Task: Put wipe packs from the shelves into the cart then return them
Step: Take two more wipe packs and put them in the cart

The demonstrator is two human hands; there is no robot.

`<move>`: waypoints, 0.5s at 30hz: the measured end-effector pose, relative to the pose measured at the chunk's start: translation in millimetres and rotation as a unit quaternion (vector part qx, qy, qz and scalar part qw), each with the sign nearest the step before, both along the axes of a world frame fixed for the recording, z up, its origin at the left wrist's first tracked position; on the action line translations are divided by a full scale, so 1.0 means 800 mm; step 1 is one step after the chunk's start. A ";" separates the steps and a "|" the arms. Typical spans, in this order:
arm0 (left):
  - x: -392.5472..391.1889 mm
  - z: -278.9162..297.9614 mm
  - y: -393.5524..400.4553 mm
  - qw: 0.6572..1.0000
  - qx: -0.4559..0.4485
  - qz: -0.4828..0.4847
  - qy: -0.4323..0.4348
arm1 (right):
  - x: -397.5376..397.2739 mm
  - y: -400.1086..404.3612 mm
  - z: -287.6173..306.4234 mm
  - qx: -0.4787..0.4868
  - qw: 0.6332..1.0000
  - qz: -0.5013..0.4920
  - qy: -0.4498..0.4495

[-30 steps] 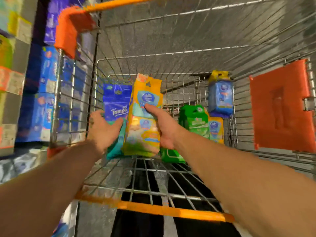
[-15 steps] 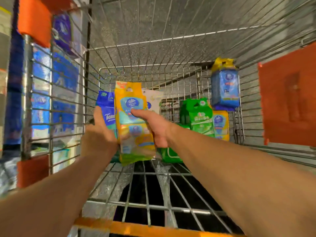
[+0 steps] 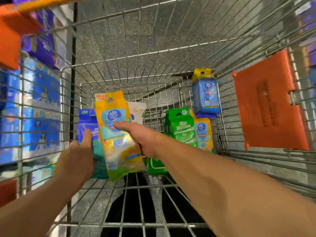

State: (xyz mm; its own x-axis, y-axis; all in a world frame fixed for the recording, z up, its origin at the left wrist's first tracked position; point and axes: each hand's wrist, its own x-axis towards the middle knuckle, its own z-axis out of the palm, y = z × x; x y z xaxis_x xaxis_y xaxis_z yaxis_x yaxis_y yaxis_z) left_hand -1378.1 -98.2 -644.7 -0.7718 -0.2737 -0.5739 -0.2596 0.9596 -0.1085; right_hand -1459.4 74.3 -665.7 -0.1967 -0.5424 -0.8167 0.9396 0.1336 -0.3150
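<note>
Cart [image 3: 171,48]: wire basket, both hands inside.
Right hand [image 3: 142,137]: fingers curled, thumb pinching the yellow wipe pack [image 3: 118,134], upright mid-cart.
Left hand [image 3: 77,159]: fingers wrapped round the blue pack [image 3: 89,122], just left of yellow.
Green packs [image 3: 181,127]: right of yellow.

A wire cart [image 3: 153,48] with orange trim is seen from above. On its floor, green packs [image 3: 179,127] and a yellow pack [image 3: 204,134] are stood at three o'clock, a blue pack [image 3: 206,96] toward one o'clock
</note>
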 end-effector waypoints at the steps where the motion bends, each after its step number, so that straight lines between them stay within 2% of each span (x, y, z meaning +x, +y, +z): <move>1: 0.000 0.001 0.002 1.000 -0.009 0.003 -0.013 | -0.004 0.008 0.003 0.003 1.000 -0.002 0.009; 3: 0.000 0.004 0.003 1.000 -0.004 0.014 -0.021 | -0.013 0.033 0.009 -0.002 1.000 -0.010 0.017; 5: 0.002 0.009 0.001 1.000 0.011 0.013 0.012 | -0.021 0.069 0.018 -0.004 1.000 -0.026 0.016; 7: 0.005 0.015 0.001 0.998 0.015 -0.027 0.054 | -0.028 0.114 0.028 0.026 0.999 -0.031 0.031; 10: 0.000 0.031 0.025 0.994 0.060 -0.068 0.065 | -0.041 0.185 0.042 0.083 0.994 -0.060 0.045; 13: -0.020 0.035 0.081 0.983 0.182 0.015 0.012 | -0.051 0.250 0.047 0.131 0.984 -0.108 0.060; 15: -0.036 0.026 0.125 0.968 0.245 0.036 -0.029 | -0.055 0.287 0.044 0.177 0.974 -0.114 0.084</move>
State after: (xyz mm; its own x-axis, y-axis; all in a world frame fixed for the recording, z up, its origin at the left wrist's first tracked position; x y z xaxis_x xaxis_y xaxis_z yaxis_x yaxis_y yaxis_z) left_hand -1407.2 1.5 -623.6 -0.7230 -0.0092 -0.6908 -0.3347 0.8794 0.3386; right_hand -1503.1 304.1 -630.2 -0.4256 -0.1602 -0.8906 0.8969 0.0559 -0.4387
